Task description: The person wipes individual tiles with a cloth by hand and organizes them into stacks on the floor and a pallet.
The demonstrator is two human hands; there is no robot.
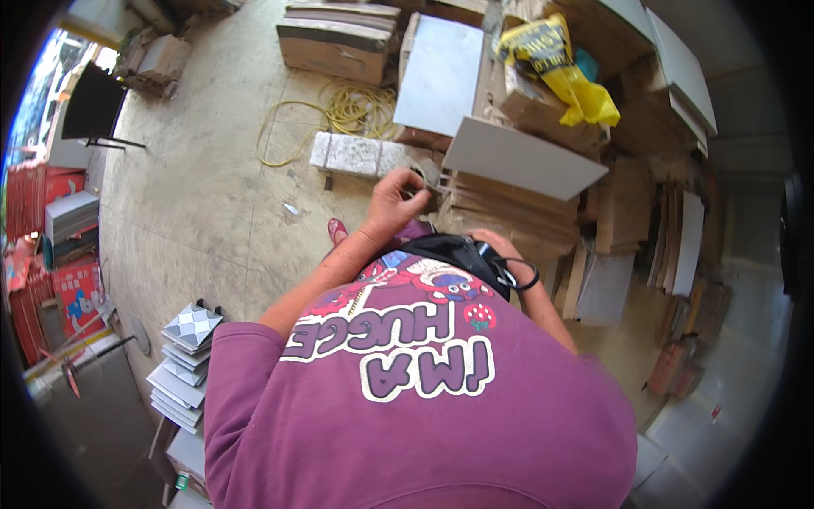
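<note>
My left hand (pixel 397 204) is out in front of me, thumb and fingers curled together in a pinch. Whatever lies between the fingertips is too small to make out. Just beyond them, a greyish ring that looks like a roll of tape (pixel 428 173) sits at the right end of a white speckled block (pixel 348 155). My right hand (pixel 498 243) is close to my waist, against a black waist bag (pixel 449 252). The bag hides part of its fingers, and a dark loop (pixel 527 273) hangs by that wrist.
Stacked cardboard boxes (pixel 500 212) stand ahead right, a pale tile (pixel 521 159) leaning on top. Behind are a white panel (pixel 441 72) and a yellow plastic bag (pixel 568 76). Coiled yellow cord (pixel 360 110) lies on the floor. Tile samples (pixel 182 365) are piled at left.
</note>
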